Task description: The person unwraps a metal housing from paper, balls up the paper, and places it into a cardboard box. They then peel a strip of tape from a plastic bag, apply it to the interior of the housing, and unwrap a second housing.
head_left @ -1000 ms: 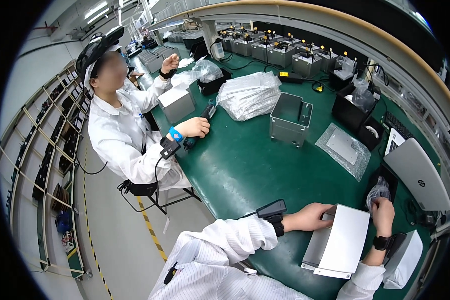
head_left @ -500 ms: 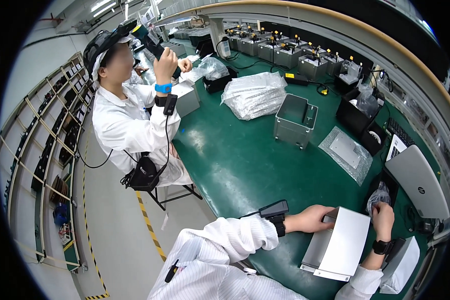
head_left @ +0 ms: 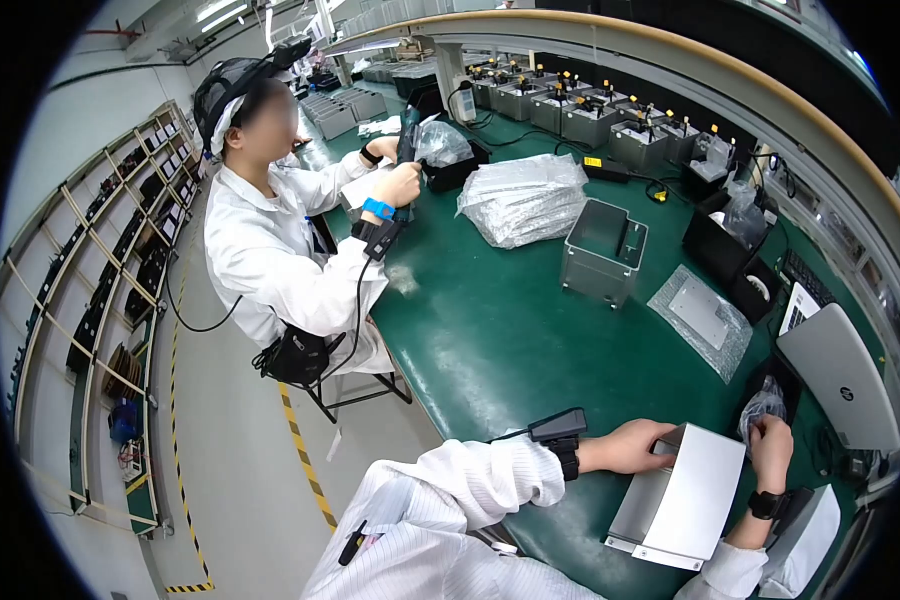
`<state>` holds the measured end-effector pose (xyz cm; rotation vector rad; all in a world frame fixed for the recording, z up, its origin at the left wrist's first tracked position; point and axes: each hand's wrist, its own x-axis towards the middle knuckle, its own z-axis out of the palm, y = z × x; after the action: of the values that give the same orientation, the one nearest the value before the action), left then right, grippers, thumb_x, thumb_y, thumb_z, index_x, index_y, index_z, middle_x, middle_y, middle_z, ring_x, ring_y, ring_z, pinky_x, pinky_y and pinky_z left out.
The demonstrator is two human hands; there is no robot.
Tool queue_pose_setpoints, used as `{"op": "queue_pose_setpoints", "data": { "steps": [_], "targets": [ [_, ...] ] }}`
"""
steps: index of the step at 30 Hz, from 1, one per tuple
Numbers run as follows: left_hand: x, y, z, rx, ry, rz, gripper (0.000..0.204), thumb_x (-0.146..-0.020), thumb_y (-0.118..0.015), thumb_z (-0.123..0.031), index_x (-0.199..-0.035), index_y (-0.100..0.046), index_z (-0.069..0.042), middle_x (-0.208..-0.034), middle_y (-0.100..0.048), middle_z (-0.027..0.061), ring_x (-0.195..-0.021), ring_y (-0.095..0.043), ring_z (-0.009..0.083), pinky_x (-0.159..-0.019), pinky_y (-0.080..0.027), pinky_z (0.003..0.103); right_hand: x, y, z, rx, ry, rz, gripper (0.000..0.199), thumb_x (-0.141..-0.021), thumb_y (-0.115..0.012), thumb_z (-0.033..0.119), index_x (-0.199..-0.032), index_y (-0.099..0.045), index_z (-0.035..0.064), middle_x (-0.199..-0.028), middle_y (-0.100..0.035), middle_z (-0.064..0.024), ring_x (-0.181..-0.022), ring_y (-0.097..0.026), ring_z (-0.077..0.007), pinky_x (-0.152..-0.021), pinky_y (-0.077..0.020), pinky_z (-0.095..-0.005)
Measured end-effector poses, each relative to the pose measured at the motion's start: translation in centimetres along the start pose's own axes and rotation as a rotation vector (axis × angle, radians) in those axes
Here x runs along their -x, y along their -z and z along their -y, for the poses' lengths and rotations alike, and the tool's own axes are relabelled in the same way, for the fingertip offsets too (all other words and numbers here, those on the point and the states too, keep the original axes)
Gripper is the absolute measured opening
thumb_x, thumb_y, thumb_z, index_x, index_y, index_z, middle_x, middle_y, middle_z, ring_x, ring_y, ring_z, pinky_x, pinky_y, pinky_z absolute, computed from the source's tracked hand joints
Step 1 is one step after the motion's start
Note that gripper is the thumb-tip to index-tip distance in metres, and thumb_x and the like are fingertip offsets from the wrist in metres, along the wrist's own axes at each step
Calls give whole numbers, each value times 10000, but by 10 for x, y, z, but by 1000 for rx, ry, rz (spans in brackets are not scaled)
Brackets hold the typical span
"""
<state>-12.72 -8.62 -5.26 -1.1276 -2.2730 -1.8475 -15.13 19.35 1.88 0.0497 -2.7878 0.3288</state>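
A white bent sheet-metal cover (head_left: 692,490) with flanged ends stands on the green bench in front of me. My left hand (head_left: 634,446) grips its left upper edge, thumb along the top and fingers partly hidden inside the bend. To the right of the cover, my right hand (head_left: 772,446) has its fingers curled down at a clear plastic bag (head_left: 765,402) lying in a black bin (head_left: 790,385). What those fingertips hold is hidden. Another white metal piece (head_left: 802,540) rests beside my right forearm.
A laptop (head_left: 838,370) stands on the right. Farther off are a bubble-wrapped flat panel (head_left: 700,312), a grey open metal case (head_left: 602,255) and a wrapped stack (head_left: 525,200). Across the bench corner, a co-worker (head_left: 290,240) holds a power screwdriver (head_left: 408,135). Racks (head_left: 90,300) line the left.
The co-worker has lowered the power screwdriver toward a box on the bench. My view has shifted slightly; both my hands stay at the cover and the bag.
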Motion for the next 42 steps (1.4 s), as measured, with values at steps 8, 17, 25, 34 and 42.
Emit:
{"op": "queue_pose_setpoints", "data": {
  "steps": [8, 17, 25, 34, 42],
  "targets": [
    [-1, 0, -4, 8, 30, 19, 414, -827, -652, -104, -1221, -559, -16, -1025, -679, 173, -703, -635, 227, -637, -502, 330, -2, 12, 10, -32, -51, 11, 123, -744, -697, 83, -781, -624, -8, -796, -642, -177, -752, -627, -368, -674, -495, -433],
    [-3, 7, -16, 14, 76, 34, 378, -840, -628, -102, -1205, -568, -25, -1040, -683, 171, -730, -644, 291, -651, -499, 346, -3, 17, 6, -196, -11, 45, 84, -804, -644, 42, -835, -643, -36, -800, -636, -215, -711, -628, -371, -645, -488, -405],
    [-5, 8, -23, 24, 130, 74, 317, -840, -606, -83, -1149, -580, -21, -1004, -685, 168, -720, -642, 303, -647, -491, 371, -6, 23, 6, -297, -60, -56, 78, -843, -630, 1, -840, -561, -34, -694, -607, -148, -593, -589, -206, -579, -476, -322],
    [-4, 3, -20, 70, 100, 67, 173, -871, -584, -99, -1022, -578, -15, -779, -626, 186, -684, -602, 353, -608, -453, 402, -12, 28, -4, -548, -205, -44, 29, -959, -525, 16, -948, -506, -4, -686, -580, -56, -591, -561, -82, -540, -454, -230],
    [-5, 0, -21, 49, 52, 106, 165, -890, -548, -109, -1026, -565, -16, -783, -617, 198, -709, -593, 387, -618, -454, 423, -12, 36, -16, -641, -159, -195, 90, -949, -574, 36, -979, -628, -30, -731, -609, -36, -626, -558, -59, -570, -459, -209]
  ]
}}
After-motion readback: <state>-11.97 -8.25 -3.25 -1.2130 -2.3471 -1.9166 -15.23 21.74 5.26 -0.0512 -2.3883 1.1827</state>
